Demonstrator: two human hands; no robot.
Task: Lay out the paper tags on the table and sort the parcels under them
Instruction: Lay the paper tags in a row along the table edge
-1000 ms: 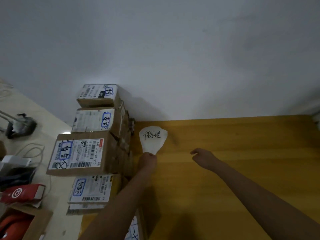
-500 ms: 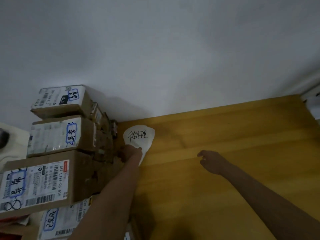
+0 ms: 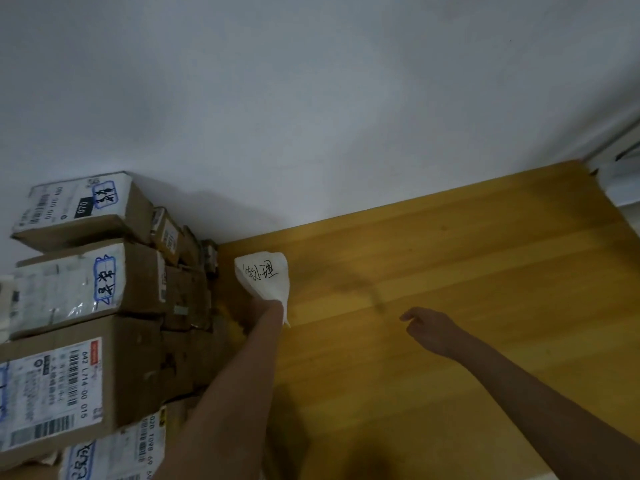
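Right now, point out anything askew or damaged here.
The paper tag is bunched to a point where the left hand grips it, its writing turned sideways. The stacked parcels beside it sit unevenly, boxes jutting at different angles. No damage is plain.

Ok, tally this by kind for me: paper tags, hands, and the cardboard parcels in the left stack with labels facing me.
White handwritten paper tag: 1
Brown cardboard parcels with white labels facing the camera: 4
Bare hands, left hand and right hand: 2
Total: 7
Smaller parcels behind are too hidden to count.
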